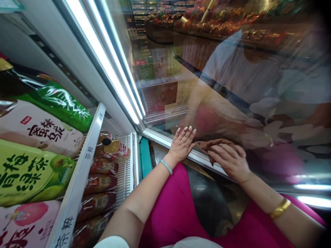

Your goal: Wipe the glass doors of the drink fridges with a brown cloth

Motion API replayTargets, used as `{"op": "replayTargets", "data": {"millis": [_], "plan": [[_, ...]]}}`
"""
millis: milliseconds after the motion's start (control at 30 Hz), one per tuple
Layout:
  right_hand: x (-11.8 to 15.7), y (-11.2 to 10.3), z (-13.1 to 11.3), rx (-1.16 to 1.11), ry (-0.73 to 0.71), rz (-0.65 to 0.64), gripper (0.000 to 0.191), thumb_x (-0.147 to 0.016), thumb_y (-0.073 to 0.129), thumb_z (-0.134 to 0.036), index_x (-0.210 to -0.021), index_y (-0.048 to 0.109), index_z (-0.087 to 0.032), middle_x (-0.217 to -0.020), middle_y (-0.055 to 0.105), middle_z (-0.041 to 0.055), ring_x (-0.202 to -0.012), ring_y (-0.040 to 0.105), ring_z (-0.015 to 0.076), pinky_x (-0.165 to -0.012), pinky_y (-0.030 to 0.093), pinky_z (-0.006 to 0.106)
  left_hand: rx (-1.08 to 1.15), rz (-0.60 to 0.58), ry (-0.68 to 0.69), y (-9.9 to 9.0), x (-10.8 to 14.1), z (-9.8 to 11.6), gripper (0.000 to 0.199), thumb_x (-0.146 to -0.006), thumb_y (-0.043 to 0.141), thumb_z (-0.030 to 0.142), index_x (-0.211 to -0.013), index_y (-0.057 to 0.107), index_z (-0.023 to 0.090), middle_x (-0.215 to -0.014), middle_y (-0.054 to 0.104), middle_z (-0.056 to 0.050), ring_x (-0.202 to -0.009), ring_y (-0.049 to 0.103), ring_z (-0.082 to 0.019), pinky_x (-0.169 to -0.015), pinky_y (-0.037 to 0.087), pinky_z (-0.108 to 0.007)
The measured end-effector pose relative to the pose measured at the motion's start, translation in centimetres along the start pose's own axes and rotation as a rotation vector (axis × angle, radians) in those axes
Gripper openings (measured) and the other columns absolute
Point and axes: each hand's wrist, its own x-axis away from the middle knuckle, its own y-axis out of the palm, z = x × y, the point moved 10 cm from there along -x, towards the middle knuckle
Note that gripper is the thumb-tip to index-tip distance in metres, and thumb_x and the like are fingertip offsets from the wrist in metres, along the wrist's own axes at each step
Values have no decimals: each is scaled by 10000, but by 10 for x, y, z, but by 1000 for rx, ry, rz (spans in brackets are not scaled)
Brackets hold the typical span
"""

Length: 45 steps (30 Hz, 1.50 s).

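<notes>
My left hand (181,144) lies flat with its fingers stretched out, on the lower frame (160,137) of a glass door (178,113), and holds nothing. To its right, my right hand (230,161) presses a crumpled brown cloth (210,144) against the lower part of the glass. Its fingers bend over the cloth, so part of the cloth is hidden beneath them. A pale green bangle (166,167) circles my left wrist, and a gold bracelet (280,208) my right one.
At left are fridge shelves with large drink bottles (36,172) and a white shelf edge (77,179). Smaller bottles (102,184) stand on the rack below. Bright light tubes (103,58) run along the cabinet's edge. The glass reflects a person and store displays.
</notes>
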Motion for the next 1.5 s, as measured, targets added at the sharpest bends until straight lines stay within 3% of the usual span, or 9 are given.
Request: {"op": "replayTargets", "data": {"millis": [167, 367, 600, 833, 933, 1067, 1167, 1300, 1500], "plan": [[-53, -25, 8, 224, 25, 254, 371, -900, 751, -248, -1254, 726, -356, -1225, 744, 11, -1261, 549, 241, -1139, 308, 445, 19, -32, -61, 14, 0, -6, 616, -1043, 506, 387, -1623, 392, 213, -1695, 409, -94, -1637, 200, -224, -1373, 91, -487], [-34, 45, -38, 149, -194, -24, 254, -953, 581, -194, -1125, 737, -296, -1153, 769, -3, -1215, 558, 179, -1134, 291, 391, 28, -28, -105, 14, 6, -18, 638, -1032, 434, 301, -1626, 348, 86, -1702, 374, -164, -1644, 142, -240, -1372, 101, -487], [-88, 0, -6, 157, -103, 184, 318, -926, 711, -241, -1226, 716, -348, -1267, 734, 0, -1281, 541, 222, -1129, 292, 423, 98, -133, -110, 27, 4, -32, 569, -1060, 446, 413, -1585, 455, 195, -1661, 466, -114, -1620, 256, -242, -1366, 127, -519], [-71, 74, -51, 83, -348, -47, 246, -977, 516, -211, -1130, 689, -295, -1221, 743, 15, -1255, 527, 184, -1152, 264, 402, 28, -134, -155, 20, 14, -64, 601, -1039, 414, 279, -1618, 375, 125, -1684, 423, -130, -1626, 235, -228, -1364, 154, -507], [-64, 64, -42, 56, -339, -108, 295, -956, 491, -203, -1165, 682, -285, -1258, 734, 41, -1255, 540, 206, -1131, 299, 415, 1, -134, -158, 14, 19, -68, 624, -1038, 387, 263, -1650, 312, 166, -1722, 358, -79, -1636, 183, -204, -1366, 145, -488], [-114, 39, -25, 166, -241, 18, 297, -965, 585, -282, -1253, 656, -300, -1346, 702, 42, -1317, 522, 242, -1136, 267, 444, -20, -113, -152, 19, 19, -69, 613, -1031, 411, 283, -1632, 360, 175, -1714, 380, -73, -1635, 184, -205, -1369, 136, -481], [-143, 59, -43, 201, -281, 84, 258, -980, 587, -326, -1226, 652, -282, -1362, 688, 49, -1335, 495, 251, -1149, 236, 461, -27, -98, -184, 24, 21, -78, 575, -1032, 432, 293, -1586, 441, 143, -1681, 436, -110, -1629, 213, -236, -1370, 129, -509], [-124, 104, -75, 136, -416, -11, 208, -993, 514, -250, -1122, 678, -247, -1270, 720, 71, -1268, 510, 238, -1152, 246, 453, -54, -72, -249, 18, 36, -95, 647, -1025, 434, 272, -1629, 324, 69, -1721, 327, -175, -1642, 124, -254, -1368, 125, -527], [-132, 94, -70, 85, -480, -56, 219, -988, 521, -236, -1128, 689, -227, -1285, 715, 84, -1284, 507, 231, -1125, 287, 418, -60, -74, -278, 17, 49, -104, 637, -1004, 424, 197, -1630, 336, 121, -1724, 348, -111, -1643, 85, -193, -1375, 104, -478]]}}
